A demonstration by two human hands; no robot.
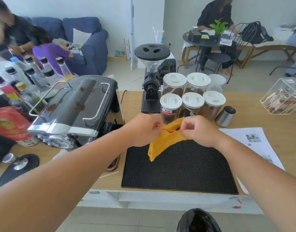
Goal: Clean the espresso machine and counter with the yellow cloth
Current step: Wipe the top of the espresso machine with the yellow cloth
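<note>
The yellow cloth (162,141) hangs folded above the black rubber mat (180,166), held up between both hands. My left hand (144,128) pinches its upper left edge and my right hand (197,129) pinches the upper right edge, the two hands close together. The black and chrome espresso machine (77,108) stands to the left on the wooden counter (254,121), with brown coffee grounds scattered on its top. Neither hand touches the machine.
A black coffee grinder (151,84) and several lidded jars (192,96) stand behind the mat, with a steel cup (225,116) to their right. Printed paper (254,143) lies right. Bottles (27,76) and a red bag (10,123) crowd the left. A clear box (284,96) sits far right.
</note>
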